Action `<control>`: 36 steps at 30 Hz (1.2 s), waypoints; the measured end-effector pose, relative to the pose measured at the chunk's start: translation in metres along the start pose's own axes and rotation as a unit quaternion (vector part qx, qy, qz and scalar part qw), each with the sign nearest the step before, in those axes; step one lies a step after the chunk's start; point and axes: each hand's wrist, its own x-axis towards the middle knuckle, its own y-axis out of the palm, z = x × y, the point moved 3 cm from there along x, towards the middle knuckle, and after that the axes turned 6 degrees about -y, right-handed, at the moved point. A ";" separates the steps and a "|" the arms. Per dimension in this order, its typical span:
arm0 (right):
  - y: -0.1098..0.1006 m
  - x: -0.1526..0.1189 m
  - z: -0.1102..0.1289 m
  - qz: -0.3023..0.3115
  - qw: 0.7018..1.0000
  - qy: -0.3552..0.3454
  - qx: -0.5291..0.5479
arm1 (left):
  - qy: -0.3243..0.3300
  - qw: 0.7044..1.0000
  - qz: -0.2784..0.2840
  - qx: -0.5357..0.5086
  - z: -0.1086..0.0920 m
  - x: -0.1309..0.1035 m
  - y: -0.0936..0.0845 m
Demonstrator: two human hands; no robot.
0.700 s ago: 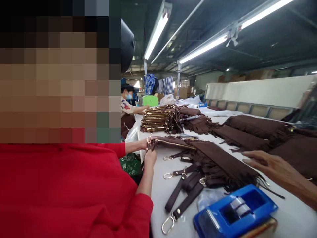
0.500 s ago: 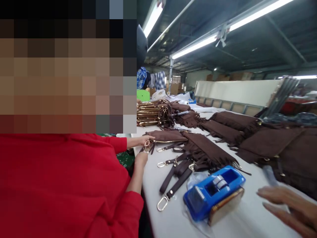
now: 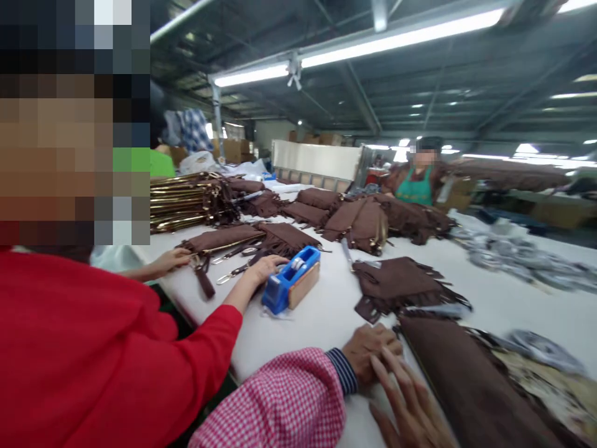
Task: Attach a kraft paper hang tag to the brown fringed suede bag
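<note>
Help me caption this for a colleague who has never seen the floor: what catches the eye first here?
Brown fringed bags lie spread over the long white table, with a gold-edged stack at its far left. A blue tape dispenser sits mid-table beside the hand of a person in a red sleeve. Nearest the camera, the left hand and right hand rest at the edge of a brown bag.

Right hand cut off below — grip perhaps unclear.
</note>
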 end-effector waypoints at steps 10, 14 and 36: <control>-0.014 -0.004 0.015 0.032 0.988 0.143 0.055 | -0.011 0.997 -0.063 0.053 0.018 0.029 0.019; -0.044 0.000 0.015 0.037 0.977 0.173 0.122 | -0.014 0.997 -0.048 0.065 0.018 0.026 0.018; -0.095 -0.009 -0.055 0.299 0.890 0.328 -0.108 | -0.162 0.890 0.131 -0.406 -0.014 0.007 0.033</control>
